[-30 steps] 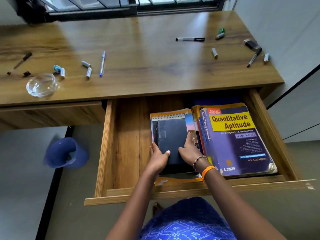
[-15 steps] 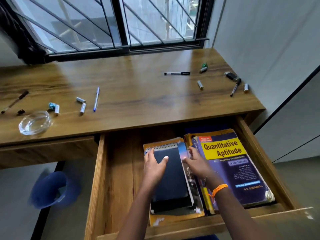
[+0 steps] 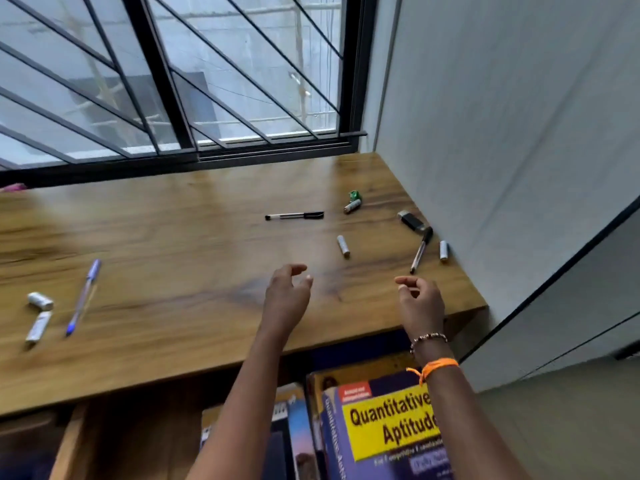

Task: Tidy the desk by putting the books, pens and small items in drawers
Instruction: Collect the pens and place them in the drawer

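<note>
Pens [image 3: 294, 215] and batteries [image 3: 343, 245] lie scattered on the wooden desk [image 3: 194, 237]; books [image 3: 384, 427] fill the open drawer [image 3: 65, 445].

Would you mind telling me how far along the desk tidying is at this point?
Done: the books, including the Quantitative Aptitude book, lie in the open drawer. In hand: nothing; the left hand and right hand hover empty over the desk. Left: the black pen, blue pen, a second black pen, batteries and other small items remain on top.

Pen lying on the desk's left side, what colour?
Blue pen, seen in the head view.
</note>
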